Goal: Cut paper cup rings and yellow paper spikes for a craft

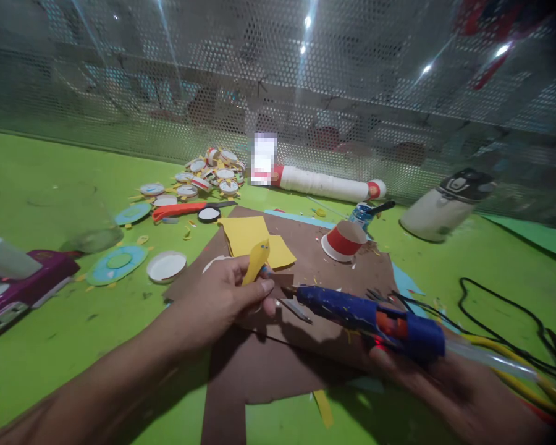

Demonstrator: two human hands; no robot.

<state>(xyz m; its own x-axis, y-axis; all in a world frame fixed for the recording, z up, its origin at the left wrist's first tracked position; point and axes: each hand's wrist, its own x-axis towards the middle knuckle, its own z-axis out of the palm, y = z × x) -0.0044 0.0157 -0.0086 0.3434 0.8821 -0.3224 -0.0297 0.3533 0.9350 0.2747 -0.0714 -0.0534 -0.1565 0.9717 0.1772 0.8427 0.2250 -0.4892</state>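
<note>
My left hand pinches a small yellow paper cut-out and holds it upright above the brown paper sheet. My right hand grips a blue hot glue gun, held level. Its nozzle points left and sits close to the base of the yellow cut-out, by my left fingertips. A clear glue stick sticks out of the gun's back end. Yellow paper pieces lie flat on the brown sheet just behind the cut-out.
A red-and-white paper cup lies upside down on the brown sheet. Paper discs, an orange cutter, a pile of small round pieces, a white tube, a jug and black cables lie on the green table. A purple device sits left.
</note>
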